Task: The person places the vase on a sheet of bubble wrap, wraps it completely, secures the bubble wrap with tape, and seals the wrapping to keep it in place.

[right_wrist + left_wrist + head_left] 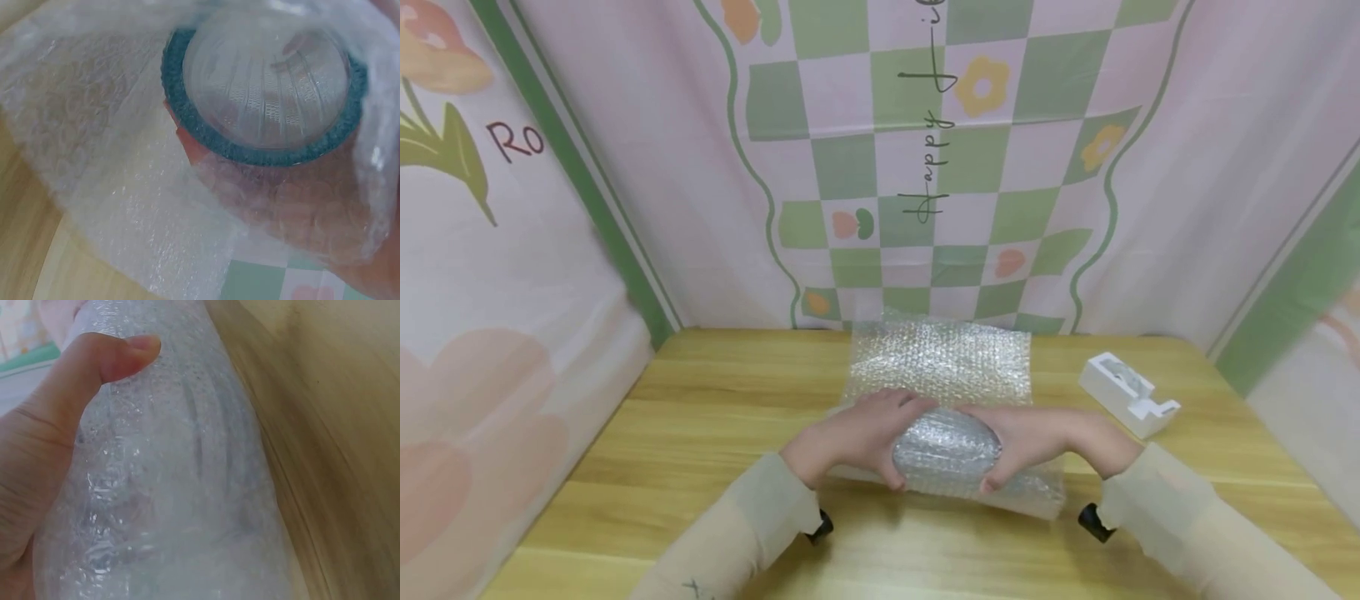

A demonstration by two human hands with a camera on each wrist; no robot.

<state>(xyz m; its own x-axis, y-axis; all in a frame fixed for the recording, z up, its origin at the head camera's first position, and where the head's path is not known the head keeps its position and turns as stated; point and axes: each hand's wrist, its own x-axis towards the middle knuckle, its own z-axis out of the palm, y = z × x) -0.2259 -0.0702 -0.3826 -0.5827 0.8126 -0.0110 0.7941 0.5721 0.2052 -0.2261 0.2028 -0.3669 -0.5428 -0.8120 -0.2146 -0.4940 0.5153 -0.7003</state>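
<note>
A roll of clear bubble wrap (947,454) lies across the near middle of the table, wound around a clear ribbed glass vessel (265,94) with a teal rim (269,156). My left hand (867,433) grips the roll from the left. In the left wrist view its thumb (81,369) bends over the wrapped surface. From the right, my right hand (1033,437) holds the same roll, thumb on the near side. Loose wrap sticks out past the vessel's open end in the right wrist view. A flat, unrolled length of bubble wrap (940,358) stretches behind the hands.
A white tape dispenser (1108,383) with a clear roll stands on the table's right side. The wooden table (700,417) ends at a patterned curtain (925,167) behind, with more fabric at both sides. Black devices (1095,522) sit under the wrists.
</note>
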